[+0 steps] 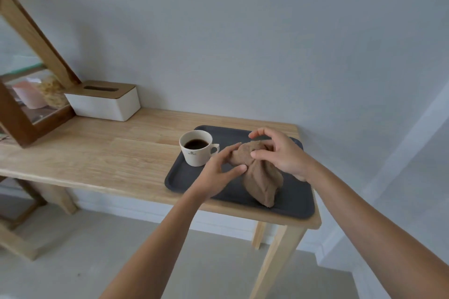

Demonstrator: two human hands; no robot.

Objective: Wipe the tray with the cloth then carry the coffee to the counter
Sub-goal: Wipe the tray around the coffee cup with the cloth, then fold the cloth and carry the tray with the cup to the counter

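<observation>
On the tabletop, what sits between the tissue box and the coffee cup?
Nothing: in the head view, only bare wooden table lies between the tissue box and the coffee cup.

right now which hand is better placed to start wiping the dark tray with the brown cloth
Right. The right hand already pinches the bunched brown cloth on the dark grey tray, over open tray surface. The left hand only touches the cloth's edge, close beside the white coffee cup.

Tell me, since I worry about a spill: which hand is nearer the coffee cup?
The left hand. Its fingertips reach close beside the white cup on the dark tray, while the right hand grips the brown cloth further away.
</observation>
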